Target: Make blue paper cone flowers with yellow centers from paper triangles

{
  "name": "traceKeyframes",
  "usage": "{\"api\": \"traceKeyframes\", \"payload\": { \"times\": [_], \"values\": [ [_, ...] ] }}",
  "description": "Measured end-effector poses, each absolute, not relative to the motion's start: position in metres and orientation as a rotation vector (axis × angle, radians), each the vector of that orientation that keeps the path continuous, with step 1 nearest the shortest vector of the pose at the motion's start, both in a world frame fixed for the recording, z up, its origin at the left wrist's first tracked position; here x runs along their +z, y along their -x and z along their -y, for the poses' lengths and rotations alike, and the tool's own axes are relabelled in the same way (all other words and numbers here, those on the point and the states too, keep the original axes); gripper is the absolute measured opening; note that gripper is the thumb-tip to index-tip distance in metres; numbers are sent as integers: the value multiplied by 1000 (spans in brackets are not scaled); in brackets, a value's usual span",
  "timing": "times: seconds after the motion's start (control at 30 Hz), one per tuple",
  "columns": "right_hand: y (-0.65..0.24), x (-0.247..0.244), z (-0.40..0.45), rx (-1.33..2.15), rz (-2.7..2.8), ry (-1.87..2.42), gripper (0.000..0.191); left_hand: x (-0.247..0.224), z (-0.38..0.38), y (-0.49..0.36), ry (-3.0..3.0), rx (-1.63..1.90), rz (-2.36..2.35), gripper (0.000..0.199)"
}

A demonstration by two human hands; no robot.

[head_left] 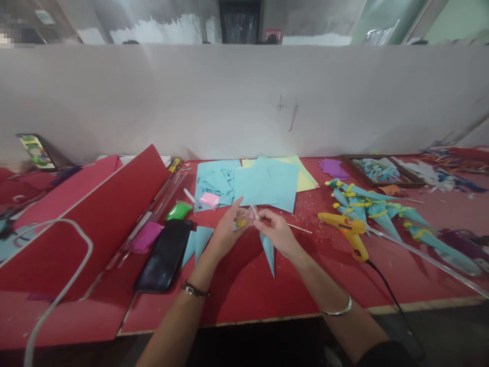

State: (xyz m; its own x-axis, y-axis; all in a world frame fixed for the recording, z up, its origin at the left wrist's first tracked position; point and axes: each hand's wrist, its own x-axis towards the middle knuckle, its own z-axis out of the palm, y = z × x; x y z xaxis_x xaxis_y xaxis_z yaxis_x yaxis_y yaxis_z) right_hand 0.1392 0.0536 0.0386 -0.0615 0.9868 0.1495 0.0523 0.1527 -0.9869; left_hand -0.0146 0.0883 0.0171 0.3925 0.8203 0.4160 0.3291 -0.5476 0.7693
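A small clear plastic packet (pixel 251 214) with something yellow inside is held between my hands over the red table. My left hand (pixel 226 227) holds it from the left, thumb pointing up. The fingers of my right hand (pixel 278 232) pinch its upper right side. Below my right hand lies a blue paper cone (pixel 268 254), point toward me, its wide end partly hidden by the hand. Two more blue paper cones (pixel 202 239) rest left of my left hand. A thin wooden stick (pixel 300 229) lies just beyond my right hand.
Blue paper sheets (pixel 255 186) lie ahead. A black phone (pixel 164 260), green packet (pixel 178 210) and magenta packet (pixel 146 237) are at left. To the right are a yellow glue gun (pixel 346 227) with a cord and several blue cones with yellow trim (pixel 378 211). A white partition (pixel 229 102) stands behind.
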Motion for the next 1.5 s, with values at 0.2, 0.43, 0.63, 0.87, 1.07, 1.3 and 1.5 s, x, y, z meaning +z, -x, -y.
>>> {"api": "traceKeyframes", "payload": {
  "times": [0.2,0.43,0.63,0.87,1.07,1.3,1.5],
  "values": [
    [-143,34,-56,1095,1349,1047,12,23,-87,15,-1643,1246,-874,65],
    [-142,30,-52,1175,1722,830,44,29,-81,18,-1636,1024,-830,69],
    [-139,30,-52,991,1798,906,38,29,-79,18,-1544,989,-764,73],
    [-140,29,-55,844,1499,1014,24,27,-87,15,-1496,1042,-862,40],
    [-138,22,-54,672,1712,1112,25,26,-86,13,-1724,1005,-1042,40],
    [-137,24,-53,735,1767,969,38,26,-85,15,-1884,979,-1148,41],
    [-135,21,-54,845,1783,941,37,22,-86,16,-1815,1121,-1315,33]
  ]
}}
